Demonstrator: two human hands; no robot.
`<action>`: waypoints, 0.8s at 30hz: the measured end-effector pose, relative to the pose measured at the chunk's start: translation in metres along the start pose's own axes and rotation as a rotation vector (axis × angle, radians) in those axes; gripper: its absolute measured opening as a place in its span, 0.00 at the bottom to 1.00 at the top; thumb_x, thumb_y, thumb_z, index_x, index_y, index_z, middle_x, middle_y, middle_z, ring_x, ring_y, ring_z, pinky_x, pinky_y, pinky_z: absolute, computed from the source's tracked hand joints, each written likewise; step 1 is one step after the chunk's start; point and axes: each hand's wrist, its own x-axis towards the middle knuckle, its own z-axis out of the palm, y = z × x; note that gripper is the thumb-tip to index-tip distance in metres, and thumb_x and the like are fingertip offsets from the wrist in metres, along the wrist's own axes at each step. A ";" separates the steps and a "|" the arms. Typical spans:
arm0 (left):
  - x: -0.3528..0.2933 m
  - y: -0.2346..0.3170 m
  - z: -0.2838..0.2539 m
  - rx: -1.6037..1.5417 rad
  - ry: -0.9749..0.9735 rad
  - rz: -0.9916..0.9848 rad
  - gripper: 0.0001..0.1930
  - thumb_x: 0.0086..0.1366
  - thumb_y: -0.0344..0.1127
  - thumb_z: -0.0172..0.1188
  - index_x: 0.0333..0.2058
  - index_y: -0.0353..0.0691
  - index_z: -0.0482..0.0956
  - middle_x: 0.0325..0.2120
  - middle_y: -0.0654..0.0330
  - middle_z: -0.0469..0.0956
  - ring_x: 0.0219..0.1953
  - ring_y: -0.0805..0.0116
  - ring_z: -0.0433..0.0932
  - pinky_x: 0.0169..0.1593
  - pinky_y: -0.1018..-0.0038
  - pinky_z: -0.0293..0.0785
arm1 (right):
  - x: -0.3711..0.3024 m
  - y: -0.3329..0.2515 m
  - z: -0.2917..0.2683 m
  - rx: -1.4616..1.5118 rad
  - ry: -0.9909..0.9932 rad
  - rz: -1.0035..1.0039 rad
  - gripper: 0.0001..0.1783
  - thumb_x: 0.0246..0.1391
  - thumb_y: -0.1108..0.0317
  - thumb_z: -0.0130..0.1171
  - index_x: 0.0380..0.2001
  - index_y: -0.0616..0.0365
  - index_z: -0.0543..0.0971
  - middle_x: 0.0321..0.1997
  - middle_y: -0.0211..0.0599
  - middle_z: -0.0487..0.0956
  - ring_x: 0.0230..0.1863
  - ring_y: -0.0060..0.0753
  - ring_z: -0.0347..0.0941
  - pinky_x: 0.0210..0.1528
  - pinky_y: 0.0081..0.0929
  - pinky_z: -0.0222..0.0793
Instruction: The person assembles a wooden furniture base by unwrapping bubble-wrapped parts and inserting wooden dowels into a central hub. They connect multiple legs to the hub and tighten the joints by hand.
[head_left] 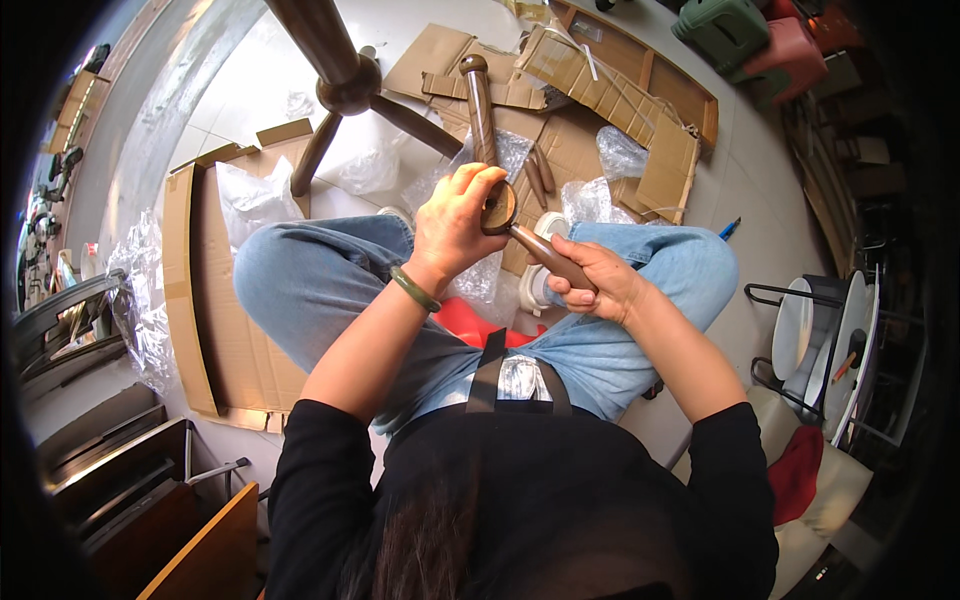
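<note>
My left hand (455,225) is wrapped around the thick round end of a brown wooden post (482,115), which points away from me and carries a ball at its far end. The flat end face (498,208) of this post is turned toward me. In my right hand (600,280) is a tapered brown wooden leg (553,260); its narrow tip meets the side of the post's end, though I cannot tell whether it is fixed in. Two similar loose wooden pieces (541,170) lie on cardboard beyond my hands.
At the far left stands a brown wooden stand (348,95) with splayed legs. Flattened cardboard (235,300), bubble wrap (620,150) and clear plastic (260,195) cover much of the floor. A blue pen-like item (731,228) lies beyond my right knee. Folding chairs (815,340) stand at right.
</note>
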 end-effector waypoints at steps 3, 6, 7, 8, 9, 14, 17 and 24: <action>0.000 -0.001 0.002 -0.008 0.000 -0.006 0.35 0.37 0.33 0.73 0.49 0.46 0.73 0.47 0.59 0.73 0.48 0.55 0.75 0.48 0.66 0.75 | -0.003 0.001 0.002 -0.091 0.048 -0.069 0.21 0.62 0.50 0.54 0.46 0.57 0.72 0.22 0.35 0.73 0.12 0.26 0.66 0.12 0.21 0.61; 0.001 -0.002 0.002 -0.004 -0.001 -0.011 0.35 0.36 0.34 0.73 0.49 0.48 0.73 0.47 0.60 0.73 0.47 0.56 0.75 0.48 0.65 0.76 | -0.011 0.005 0.018 -1.142 0.435 -0.768 0.22 0.58 0.52 0.58 0.47 0.56 0.72 0.23 0.37 0.72 0.16 0.34 0.71 0.17 0.29 0.67; 0.001 -0.002 0.002 0.000 -0.004 -0.005 0.36 0.36 0.34 0.73 0.50 0.49 0.72 0.48 0.61 0.72 0.47 0.56 0.75 0.47 0.65 0.76 | -0.011 0.004 0.020 -1.160 0.428 -0.739 0.22 0.58 0.52 0.58 0.48 0.56 0.72 0.23 0.37 0.72 0.16 0.34 0.71 0.17 0.29 0.67; 0.001 -0.002 0.001 0.002 -0.017 -0.013 0.36 0.36 0.35 0.73 0.50 0.50 0.72 0.48 0.62 0.72 0.47 0.57 0.74 0.46 0.64 0.76 | -0.010 0.003 0.020 -1.179 0.417 -0.709 0.22 0.58 0.52 0.58 0.48 0.56 0.73 0.23 0.36 0.72 0.16 0.34 0.71 0.17 0.29 0.67; 0.000 -0.002 0.001 0.000 -0.006 0.005 0.36 0.36 0.35 0.73 0.50 0.51 0.72 0.48 0.62 0.72 0.47 0.57 0.74 0.46 0.64 0.76 | -0.009 0.002 0.019 -1.213 0.339 -0.612 0.22 0.58 0.52 0.58 0.48 0.56 0.73 0.23 0.36 0.72 0.16 0.34 0.71 0.17 0.29 0.67; 0.000 0.001 0.000 0.003 -0.037 0.013 0.35 0.37 0.34 0.73 0.50 0.47 0.72 0.48 0.59 0.73 0.48 0.55 0.75 0.48 0.65 0.75 | 0.003 -0.007 -0.009 0.290 -0.165 0.232 0.21 0.62 0.51 0.55 0.43 0.59 0.74 0.22 0.33 0.74 0.10 0.21 0.63 0.12 0.19 0.60; 0.000 0.004 0.003 0.016 -0.023 -0.023 0.35 0.37 0.34 0.73 0.50 0.48 0.72 0.48 0.59 0.73 0.48 0.54 0.75 0.48 0.64 0.75 | -0.005 0.007 0.002 -0.289 0.127 -0.127 0.18 0.59 0.55 0.57 0.45 0.57 0.74 0.21 0.34 0.73 0.11 0.24 0.63 0.11 0.22 0.58; -0.002 0.009 0.006 0.030 -0.003 -0.008 0.35 0.36 0.34 0.73 0.49 0.48 0.73 0.47 0.60 0.73 0.46 0.56 0.75 0.48 0.65 0.76 | 0.002 0.003 0.008 -0.976 0.141 -0.325 0.22 0.49 0.68 0.65 0.47 0.61 0.71 0.21 0.36 0.71 0.11 0.31 0.65 0.13 0.27 0.60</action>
